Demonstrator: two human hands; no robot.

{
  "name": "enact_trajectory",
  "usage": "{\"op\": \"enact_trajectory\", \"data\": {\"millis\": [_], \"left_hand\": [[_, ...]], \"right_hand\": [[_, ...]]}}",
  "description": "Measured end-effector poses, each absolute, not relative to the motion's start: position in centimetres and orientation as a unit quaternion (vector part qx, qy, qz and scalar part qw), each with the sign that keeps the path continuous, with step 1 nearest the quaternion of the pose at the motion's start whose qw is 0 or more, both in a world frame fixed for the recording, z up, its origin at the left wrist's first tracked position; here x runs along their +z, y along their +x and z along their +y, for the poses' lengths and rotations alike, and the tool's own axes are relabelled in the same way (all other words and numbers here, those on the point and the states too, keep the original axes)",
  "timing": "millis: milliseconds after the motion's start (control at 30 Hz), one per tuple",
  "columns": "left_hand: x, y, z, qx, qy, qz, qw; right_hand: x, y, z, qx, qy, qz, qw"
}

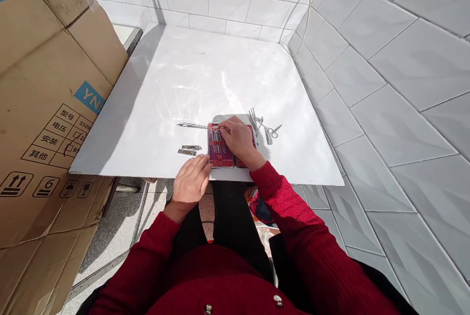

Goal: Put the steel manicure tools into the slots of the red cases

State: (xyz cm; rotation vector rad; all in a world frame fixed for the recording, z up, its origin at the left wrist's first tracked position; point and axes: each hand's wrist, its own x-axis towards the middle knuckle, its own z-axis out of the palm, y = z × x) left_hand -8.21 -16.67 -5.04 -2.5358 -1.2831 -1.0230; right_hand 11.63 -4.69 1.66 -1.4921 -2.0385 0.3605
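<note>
An open manicure case (222, 160) with a red lining lies at the table's front edge, several slim metal tools strapped in its left half. My right hand (238, 138) is over the case, its thumb and fingertips pinched on a slim manicure tool at the top of that half. Most of the case's right half is hidden beneath this hand. With fingers stretched out, my left hand (191, 180) rests against the lower left edge of the case. Just beyond it lie nail clippers (191, 147). A thin pointed metal tool (191, 125) lies left of the case.
Right of the case lie small scissors (273, 132), cuticle nippers (254, 122) and another nail clipper (269, 138). The white table (220, 70) meets tiled walls behind and at right. Large cardboard boxes (44, 75) stand along the left.
</note>
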Motion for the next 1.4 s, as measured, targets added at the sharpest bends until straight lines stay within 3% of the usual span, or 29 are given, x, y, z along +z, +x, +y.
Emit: {"op": "enact_trajectory", "data": {"millis": [300, 767, 900, 1133, 1233, 1400], "left_hand": [[-5.4, -8.3, -16.6, -0.327, -0.847, -0.417, 0.049], [-5.6, -8.3, -16.3, -0.351, -0.848, -0.395, 0.031], [-5.7, -8.3, -16.2, -0.351, -0.849, -0.391, 0.044], [-5.5, -8.3, -16.4, -0.329, -0.847, -0.415, 0.038], [-5.2, -8.3, -16.4, -0.323, -0.847, -0.42, 0.054], [-5.0, -8.1, -16.5, -0.349, -0.837, -0.417, 0.064]], "right_hand": [[4.2, 5.3, -0.4, 0.075, -0.525, -0.841, 0.104], [4.2, 2.6, 1.5, 0.062, -0.513, -0.856, 0.028], [3.8, 3.4, 1.8, 0.124, -0.497, -0.856, 0.072], [3.3, 8.7, 1.2, 0.383, -0.524, -0.69, 0.32], [2.8, 11.4, -0.1, 0.447, -0.518, -0.636, 0.357], [1.6, 14.2, -1.8, 0.453, -0.51, -0.622, 0.384]]}}
